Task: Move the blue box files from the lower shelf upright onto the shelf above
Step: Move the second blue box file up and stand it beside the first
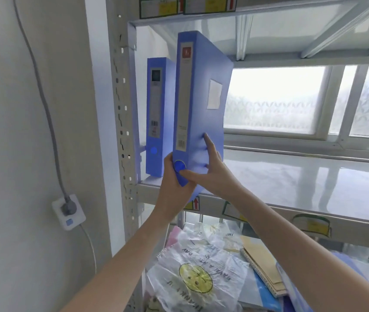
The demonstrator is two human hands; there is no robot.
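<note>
Blue plastic box file (198, 104) is clamped at its lower end by both hands — the left hand (173, 176) under the spine, the right hand (210, 170) flat on its side. It is upright above the front edge of the glossy white upper shelf (291, 181), just beside another blue box file (156, 118) standing there. Next move, I judge — slide it in and set it down straight.

- Premises: office storeroom or filing area.
- Grey slotted-steel shelving (124, 122), boltless type, running from 12 o'clock down to 5 o'clock, with load-rating labels (196, 203) on the beam fronts.
- Blue box files (156, 118) standing upright at 11 o'clock.
- Lower shelf at 5 o'clock carries loose stationery: spiral notebooks (262, 266) and plastic bags (197, 273).
- Frosted window (273, 97) behind the shelving at 2 o'clock.
- Plain wall at 9 o'clock with a socket (68, 210) and cable.
</note>
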